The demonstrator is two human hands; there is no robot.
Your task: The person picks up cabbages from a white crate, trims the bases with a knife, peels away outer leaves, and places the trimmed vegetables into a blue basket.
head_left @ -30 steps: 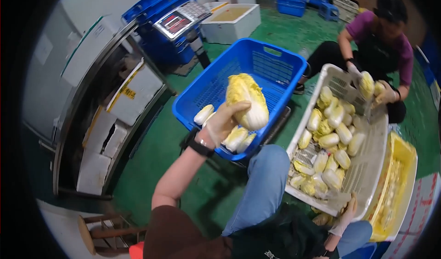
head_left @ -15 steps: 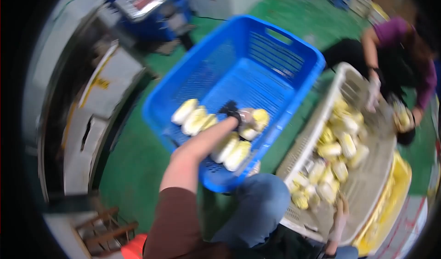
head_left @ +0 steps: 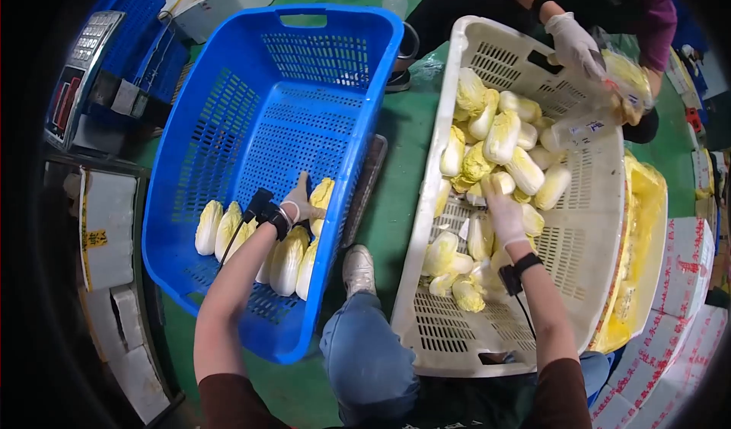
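Note:
In the blue crate (head_left: 346,136), my gloved left hand (head_left: 299,203) has its fingers spread and touches a napa cabbage (head_left: 323,194) that leans on the right wall. Below it, more napa cabbages (head_left: 288,261) stand in a row along the crate's near end. My right hand (head_left: 504,214), also gloved, reaches into the pale plastic crate (head_left: 582,235). Its fingers are closed round one end of a napa cabbage (head_left: 500,183); the fingertips are partly hidden. Loose napa cabbages (head_left: 502,137) are heaped around this hand. A small black device with a cable is strapped to each wrist.
Across the pale crate, a co-worker's gloved hand (head_left: 575,44) is beside a bagged cabbage (head_left: 628,82). A yellow-lined container (head_left: 636,254) and printed boxes (head_left: 662,315) stand right. At left are a digital scale (head_left: 80,71) and foam boxes (head_left: 114,231).
The view has swung right and tilted, showing the pale crate more centrally. My right hand has moved from that crate's near edge into the cabbages. My left hand stays beside the same row.

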